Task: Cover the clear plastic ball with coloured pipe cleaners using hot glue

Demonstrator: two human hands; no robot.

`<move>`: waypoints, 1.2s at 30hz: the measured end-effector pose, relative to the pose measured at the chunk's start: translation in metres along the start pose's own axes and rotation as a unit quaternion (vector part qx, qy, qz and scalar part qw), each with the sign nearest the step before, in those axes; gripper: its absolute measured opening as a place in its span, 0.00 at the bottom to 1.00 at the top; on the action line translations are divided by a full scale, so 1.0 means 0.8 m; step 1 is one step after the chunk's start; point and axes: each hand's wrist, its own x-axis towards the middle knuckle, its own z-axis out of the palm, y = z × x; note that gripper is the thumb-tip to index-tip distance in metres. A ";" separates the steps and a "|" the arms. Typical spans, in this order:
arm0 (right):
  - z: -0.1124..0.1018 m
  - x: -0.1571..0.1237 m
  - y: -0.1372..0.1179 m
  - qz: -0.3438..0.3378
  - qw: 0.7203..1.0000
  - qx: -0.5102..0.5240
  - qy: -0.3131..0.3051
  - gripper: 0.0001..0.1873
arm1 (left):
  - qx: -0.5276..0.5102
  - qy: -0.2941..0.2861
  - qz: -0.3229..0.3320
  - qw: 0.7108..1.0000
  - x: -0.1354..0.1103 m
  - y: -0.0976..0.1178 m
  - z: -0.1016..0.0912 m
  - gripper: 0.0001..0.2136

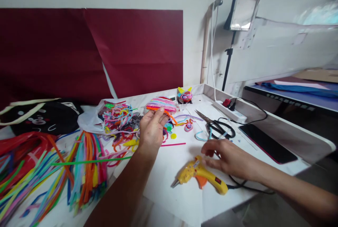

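Observation:
My left hand [153,126] pinches a rounded craft piece [161,104] made of pink, white and blue striped pipe cleaners. An orange pipe cleaner [172,117] runs along its lower edge and sticks out to the right. My right hand [224,158] is just over the yellow glue gun [202,177], fingers curved and thumb apart from them; whether it touches the gun I cannot tell. The gun lies on its side on the white table, nozzle to the left. Black-handled scissors [220,128] lie beyond my right hand, next to a light blue pipe cleaner [202,136].
Bundled pipe cleaners [88,170] cover the left side, with a heap of coloured scraps [117,116] behind. A small finished figure [185,95] stands at the back. At the right are a phone [268,143], a power strip [229,111] and the table's raised rim [295,128].

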 end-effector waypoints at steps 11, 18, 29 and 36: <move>0.035 -0.011 0.002 0.113 0.985 -0.046 -0.120 0.12 | -0.014 -0.004 -0.012 1.000 0.002 -0.002 -0.002 0.13; 0.039 -0.008 0.017 0.121 0.975 0.116 -0.144 0.06 | -0.017 -0.003 -0.015 1.000 0.005 -0.002 -0.004 0.12; -0.015 -0.020 -0.002 0.090 0.946 0.309 -0.045 0.10 | -0.010 0.025 -0.008 1.000 0.014 0.005 -0.009 0.13; -0.040 -0.012 -0.011 0.008 0.880 0.308 0.361 0.20 | -0.010 0.026 0.004 1.000 0.017 0.005 -0.014 0.13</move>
